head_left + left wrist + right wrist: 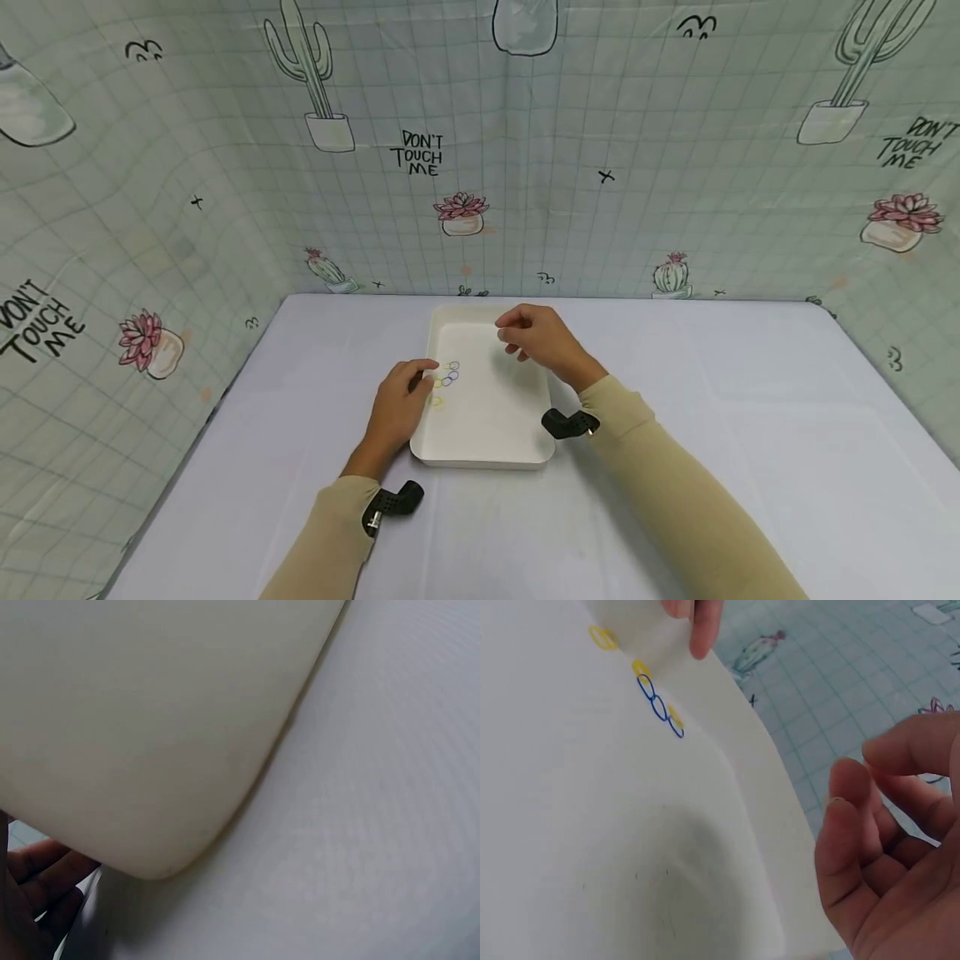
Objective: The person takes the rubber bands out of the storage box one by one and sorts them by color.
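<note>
A white rectangular tray (483,446) lies on the table, its edge large in the left wrist view (165,742). Small blue rings (658,707) and yellow rings (602,637) lie inside along its left side, some overlapping. My left hand (397,407) grips the tray's left rim beside the rings; in the left wrist view, its fingers (56,879) show partly behind the tray. Above the tray's far right part is my right hand (543,337), fingers loosely bent, with nothing visible between the fingertips in the right wrist view (892,840).
A white cloth covers the table (712,417) around the tray. Behind and to the left hangs a pale green gridded curtain (555,225) printed with cacti and lettering. Each wrist carries a black strap-on device, the right one (570,423) beside the tray's right edge.
</note>
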Tool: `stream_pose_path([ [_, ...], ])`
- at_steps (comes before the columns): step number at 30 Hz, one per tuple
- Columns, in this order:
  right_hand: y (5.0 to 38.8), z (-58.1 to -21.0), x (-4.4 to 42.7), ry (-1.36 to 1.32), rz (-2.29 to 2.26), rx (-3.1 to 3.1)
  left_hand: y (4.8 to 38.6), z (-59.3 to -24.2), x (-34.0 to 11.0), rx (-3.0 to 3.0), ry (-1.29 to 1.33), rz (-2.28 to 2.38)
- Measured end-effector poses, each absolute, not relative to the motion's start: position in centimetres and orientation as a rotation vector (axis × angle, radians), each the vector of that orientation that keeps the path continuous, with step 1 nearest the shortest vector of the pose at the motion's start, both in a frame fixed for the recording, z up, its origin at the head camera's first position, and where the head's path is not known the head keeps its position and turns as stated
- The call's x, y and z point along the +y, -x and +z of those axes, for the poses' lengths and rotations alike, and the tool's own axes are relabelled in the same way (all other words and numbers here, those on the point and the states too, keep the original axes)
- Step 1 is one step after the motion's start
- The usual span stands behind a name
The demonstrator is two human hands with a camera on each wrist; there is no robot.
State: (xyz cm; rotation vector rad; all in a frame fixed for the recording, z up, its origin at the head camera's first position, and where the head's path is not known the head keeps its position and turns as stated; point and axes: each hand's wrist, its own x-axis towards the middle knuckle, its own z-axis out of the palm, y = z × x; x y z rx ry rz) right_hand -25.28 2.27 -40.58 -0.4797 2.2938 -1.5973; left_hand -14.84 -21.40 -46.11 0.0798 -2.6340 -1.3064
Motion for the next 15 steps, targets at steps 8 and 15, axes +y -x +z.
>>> stream_pose_path([
  [8, 25.3, -40.9, 0.1, 0.460, -1.510, 2.230, 14.7, -46.5, -21.2, -2.608, -0.076, -1.310],
  [15, 25.8, -41.5, -1.8, 0.412, -1.478, 2.190, 14.9, -46.4, -21.3, -2.617, -0.094, -1.301],
])
